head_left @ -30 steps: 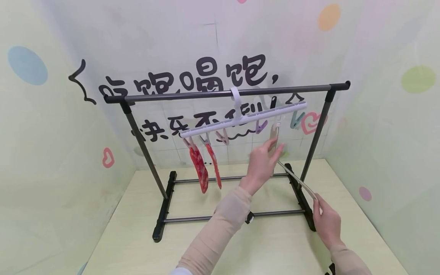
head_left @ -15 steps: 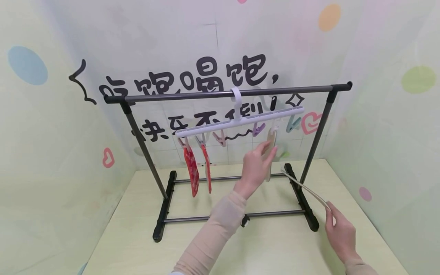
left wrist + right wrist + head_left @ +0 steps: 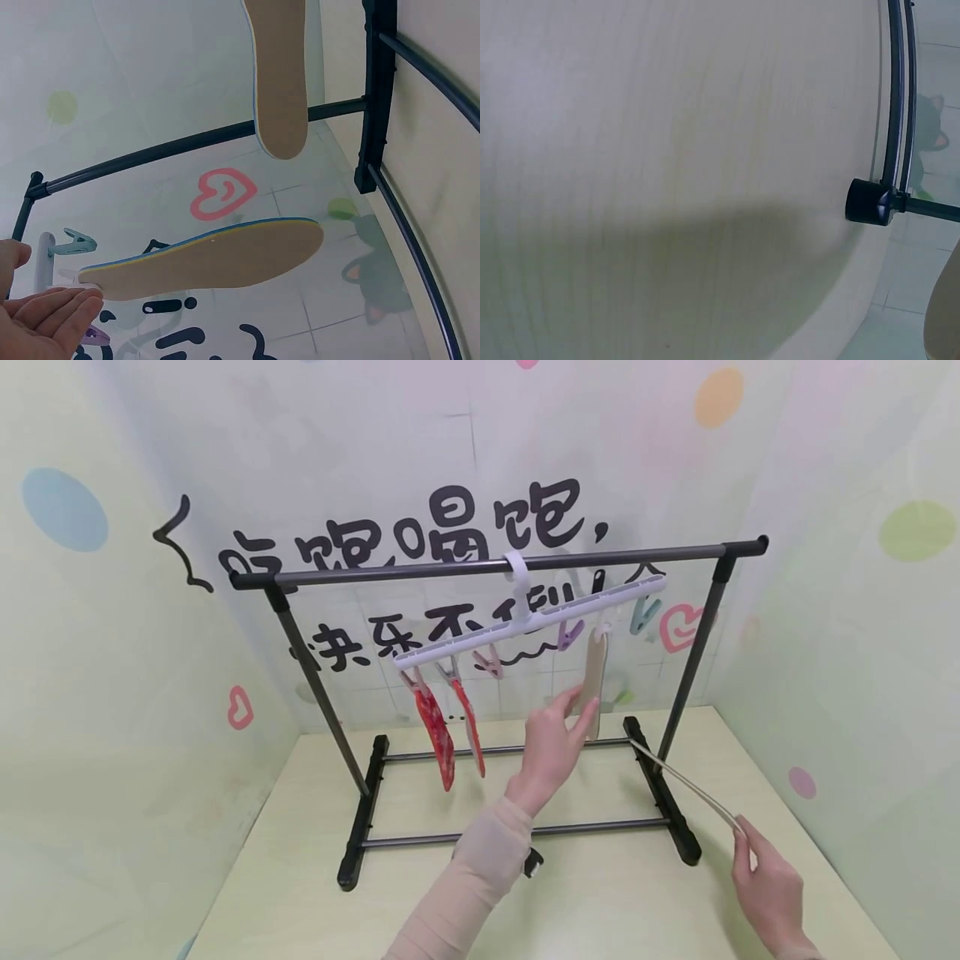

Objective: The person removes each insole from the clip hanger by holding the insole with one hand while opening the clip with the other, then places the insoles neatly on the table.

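Note:
A beige insole [image 3: 595, 662] hangs from a pale clip near the right end of a white clip hanger [image 3: 468, 642]. My left hand [image 3: 551, 745] is at this insole's left edge, thumb and fingers apart. In the left wrist view the fingers [image 3: 69, 309] lie straight, overlapping the narrow end of the hanging insole [image 3: 217, 259]. Lower right, my right hand [image 3: 768, 887] pinches one end of a second insole [image 3: 686, 783], seen nearly edge-on. Its beige face [image 3: 281, 82] shows in the left wrist view, and a piece of it [image 3: 945, 322] in the right wrist view.
The hanger hooks over the top bar [image 3: 390, 572] of a black rack on a pale wooden table [image 3: 600, 902]. Two red patterned strips [image 3: 437, 739] hang at its left. Pink [image 3: 489, 662], purple [image 3: 570, 635] and green [image 3: 643, 615] clips hold nothing.
My left hand has moved down along the hanging insole, off its clipped top. The right hand has drawn the second insole down and right, away from it. The hanger has rocked and tilts up rightward.

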A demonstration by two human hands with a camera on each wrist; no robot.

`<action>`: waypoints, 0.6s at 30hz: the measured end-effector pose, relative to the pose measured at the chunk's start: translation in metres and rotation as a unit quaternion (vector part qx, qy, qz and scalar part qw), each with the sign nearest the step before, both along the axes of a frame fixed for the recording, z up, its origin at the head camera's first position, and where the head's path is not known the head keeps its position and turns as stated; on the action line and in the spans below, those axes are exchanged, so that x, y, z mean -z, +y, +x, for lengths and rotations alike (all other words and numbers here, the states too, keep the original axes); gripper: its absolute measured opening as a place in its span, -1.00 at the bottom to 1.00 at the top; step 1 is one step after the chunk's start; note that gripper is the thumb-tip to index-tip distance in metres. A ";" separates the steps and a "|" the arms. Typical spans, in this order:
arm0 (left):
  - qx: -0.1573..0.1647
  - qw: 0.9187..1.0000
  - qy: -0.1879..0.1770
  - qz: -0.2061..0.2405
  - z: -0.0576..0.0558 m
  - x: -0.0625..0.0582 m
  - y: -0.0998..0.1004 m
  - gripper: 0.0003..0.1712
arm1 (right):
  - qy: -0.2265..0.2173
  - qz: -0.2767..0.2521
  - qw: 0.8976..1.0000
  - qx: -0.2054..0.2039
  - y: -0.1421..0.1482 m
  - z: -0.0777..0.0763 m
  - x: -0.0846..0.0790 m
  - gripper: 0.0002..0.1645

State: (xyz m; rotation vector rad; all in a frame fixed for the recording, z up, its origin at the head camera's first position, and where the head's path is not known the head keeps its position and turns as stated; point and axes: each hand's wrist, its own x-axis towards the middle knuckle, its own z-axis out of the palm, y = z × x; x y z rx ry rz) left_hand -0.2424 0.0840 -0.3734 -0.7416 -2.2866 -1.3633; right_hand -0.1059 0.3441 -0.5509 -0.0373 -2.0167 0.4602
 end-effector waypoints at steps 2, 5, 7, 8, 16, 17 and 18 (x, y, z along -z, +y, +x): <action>0.001 1.000 -0.007 0.001 0.002 0.004 0.000 -0.52 | -0.004 0.001 1.000 0.004 0.002 0.002 0.001 -0.68; 0.006 1.000 -0.013 -0.001 0.005 0.009 -0.001 -0.53 | -0.010 -0.001 1.000 0.009 0.006 0.005 0.003 -0.69; 0.007 1.000 -0.012 -0.003 0.006 0.013 0.000 -0.52 | -0.012 0.001 1.000 0.012 0.009 0.007 0.005 -0.69; 0.008 1.000 -0.010 -0.005 0.007 0.014 0.000 -0.52 | -0.012 0.002 1.000 0.013 0.011 0.007 0.006 -0.69; 0.000 1.000 -0.012 -0.027 0.011 0.025 0.000 -0.51 | -0.030 -0.012 0.999 0.034 0.019 0.013 0.012 -0.68; 0.002 0.999 -0.016 -0.029 0.011 0.026 0.000 -0.51 | -0.034 -0.014 0.999 0.038 0.020 0.014 0.012 -0.68; 0.000 0.999 -0.017 -0.032 0.011 0.027 0.000 -0.50 | -0.037 -0.015 0.998 0.042 0.021 0.014 0.012 -0.69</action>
